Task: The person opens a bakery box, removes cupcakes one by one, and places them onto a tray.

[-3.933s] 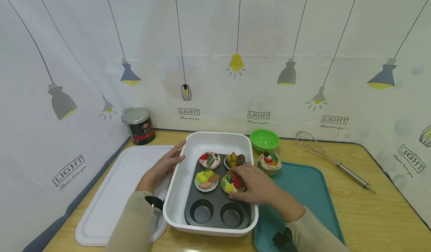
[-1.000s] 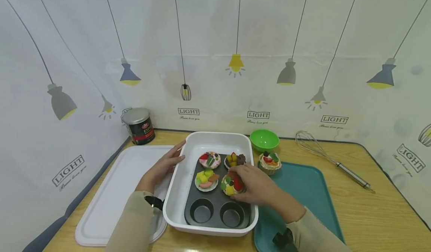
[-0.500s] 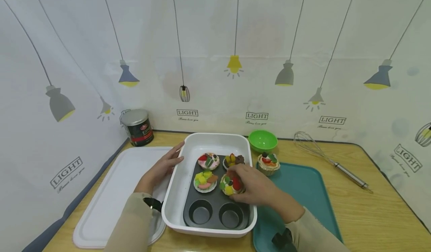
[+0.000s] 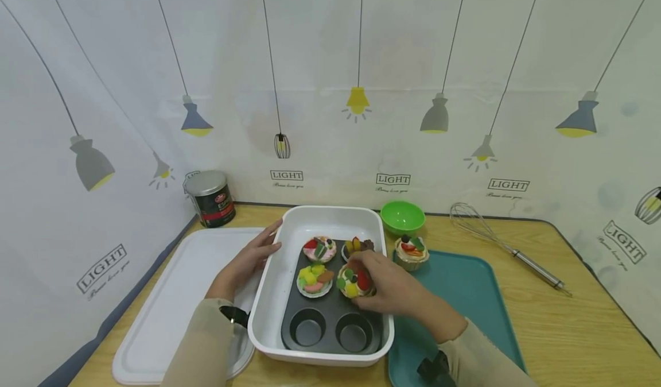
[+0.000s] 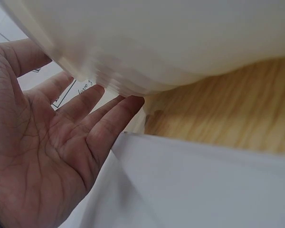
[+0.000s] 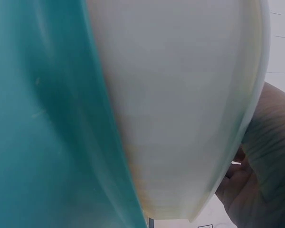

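Note:
My right hand (image 4: 384, 283) reaches over the white box's right rim. Its thumb and fingers pinch a fruit-topped cupcake (image 4: 352, 286) in the right middle cup of the dark muffin tin (image 4: 333, 324). The tin lies inside the deep white box (image 4: 268, 312). My left hand (image 4: 248, 263) rests against the box's left side, thumb at the rim; in the left wrist view its fairly straight fingers (image 5: 111, 126) touch the outer wall. Beside the held cupcake sits one with yellow and pink toppings (image 4: 315, 281). Behind are a pink cupcake (image 4: 319, 249) and a chocolate-topped one (image 4: 356, 248), partly hidden. The tin's two front cups are bare.
A white lid-like tray (image 4: 175, 295) lies left of the box, a teal tray (image 4: 465, 295) right. Another cupcake (image 4: 411, 252) stands at the teal tray's back corner. A green bowl (image 4: 403, 217), a whisk (image 4: 508, 246) and a black tin can (image 4: 212, 200) stand or lie further back.
The head view has shifted slightly. Both hands keep their places: the left against the box, the right on the same cupcake, with only a small shift of the right thumb.

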Tool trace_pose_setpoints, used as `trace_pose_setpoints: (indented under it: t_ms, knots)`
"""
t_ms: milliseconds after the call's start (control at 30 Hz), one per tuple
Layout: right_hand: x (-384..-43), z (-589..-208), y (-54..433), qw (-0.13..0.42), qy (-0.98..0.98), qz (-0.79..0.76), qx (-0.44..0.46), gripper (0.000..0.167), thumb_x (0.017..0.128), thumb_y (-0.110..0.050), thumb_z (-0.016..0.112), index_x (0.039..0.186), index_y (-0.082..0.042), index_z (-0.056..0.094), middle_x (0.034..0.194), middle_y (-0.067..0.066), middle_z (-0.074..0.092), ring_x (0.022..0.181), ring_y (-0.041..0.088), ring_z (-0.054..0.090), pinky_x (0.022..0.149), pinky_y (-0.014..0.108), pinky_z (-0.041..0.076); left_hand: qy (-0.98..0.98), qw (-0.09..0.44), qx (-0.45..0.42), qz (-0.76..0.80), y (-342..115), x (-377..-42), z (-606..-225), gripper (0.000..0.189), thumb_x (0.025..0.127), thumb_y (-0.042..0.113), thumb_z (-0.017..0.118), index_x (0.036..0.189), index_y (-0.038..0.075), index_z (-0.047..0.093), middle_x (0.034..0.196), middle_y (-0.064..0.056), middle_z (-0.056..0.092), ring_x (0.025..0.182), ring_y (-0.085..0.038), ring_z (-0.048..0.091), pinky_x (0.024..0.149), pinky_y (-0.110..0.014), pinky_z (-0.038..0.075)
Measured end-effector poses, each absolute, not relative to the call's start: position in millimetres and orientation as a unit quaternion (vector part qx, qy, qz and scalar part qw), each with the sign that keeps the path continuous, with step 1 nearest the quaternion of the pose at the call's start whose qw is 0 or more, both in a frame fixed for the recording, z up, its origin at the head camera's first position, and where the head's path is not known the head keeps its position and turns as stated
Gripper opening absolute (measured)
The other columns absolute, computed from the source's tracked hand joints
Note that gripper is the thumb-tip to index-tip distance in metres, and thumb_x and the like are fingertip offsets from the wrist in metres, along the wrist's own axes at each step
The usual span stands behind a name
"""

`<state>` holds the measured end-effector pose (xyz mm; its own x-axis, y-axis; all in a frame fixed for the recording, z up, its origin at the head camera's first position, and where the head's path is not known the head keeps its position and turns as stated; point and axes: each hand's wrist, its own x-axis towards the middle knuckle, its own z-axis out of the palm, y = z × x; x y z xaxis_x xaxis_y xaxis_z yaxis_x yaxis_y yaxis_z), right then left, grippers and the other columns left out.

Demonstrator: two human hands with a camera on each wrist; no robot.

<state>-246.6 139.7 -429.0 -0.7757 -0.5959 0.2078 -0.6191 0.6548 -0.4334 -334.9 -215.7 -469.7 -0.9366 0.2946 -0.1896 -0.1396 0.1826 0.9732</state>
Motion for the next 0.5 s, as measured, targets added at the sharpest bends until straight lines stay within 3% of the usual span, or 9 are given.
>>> trace_pose_setpoints:
  t_ms: [500]
  knots:
    - [-245.5, -420.5, 140.3, 0.016, -0.899, 0.270, 0.344, 0.073, 0.081, -0.034, 0.084, 0.140, -0.011, 0.048, 0.122, 0.001, 0.059, 0.108, 0.012, 0.057, 0.089, 0.035, 0.054, 0.748, 0.171, 0.059, 0.639, -215.1, -333.0, -470.0, 0.067, 0.099, 0.037, 0.059, 0.158, 0.043, 0.026, 0.166, -0.005, 0.024, 0.149, -0.034, 0.029, 0.115, -0.063, 0.025]
